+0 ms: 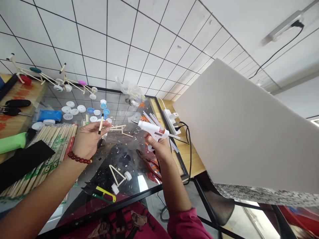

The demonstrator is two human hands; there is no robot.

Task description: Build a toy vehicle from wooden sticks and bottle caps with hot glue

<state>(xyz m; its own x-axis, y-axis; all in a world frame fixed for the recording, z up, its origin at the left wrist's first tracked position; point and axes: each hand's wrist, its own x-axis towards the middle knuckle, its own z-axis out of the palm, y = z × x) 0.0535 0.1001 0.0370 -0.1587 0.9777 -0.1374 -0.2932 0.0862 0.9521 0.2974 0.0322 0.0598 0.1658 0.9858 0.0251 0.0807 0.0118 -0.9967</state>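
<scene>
One dark-framed glass tabletop (pixel 96 169) is spread beneath the left hand (pixel 87 139) and the right hand (pixel 160 149), which are held apart, each closed on its own object. Beside the left hand, on its outer side, a bundle of wooden sticks (pixel 59 136) is laid in printed wrapping. A white glue gun (pixel 151 127) is gripped by its handle in the right hand; it is judged light and rigid, best held by that grip, with the nozzle (pixel 134 121) kept off the skin in case it is hot. Its long axis is set crosswise, the nozzle pointed toward the left hand. Between the hands and nearer the wearer, a triangular stick frame (pixel 118 172) with white caps (pixel 128 175) is rested on the glass, its joints presumed fragile. Smallest, a short black-ended stick (pixel 101 124) is held in the left hand's fingers; it is judged very light, stiff and easily snapped, best taken at its pale middle. Its long axis is aimed mostly away from the wearer; any upward tilt cannot be told.
</scene>
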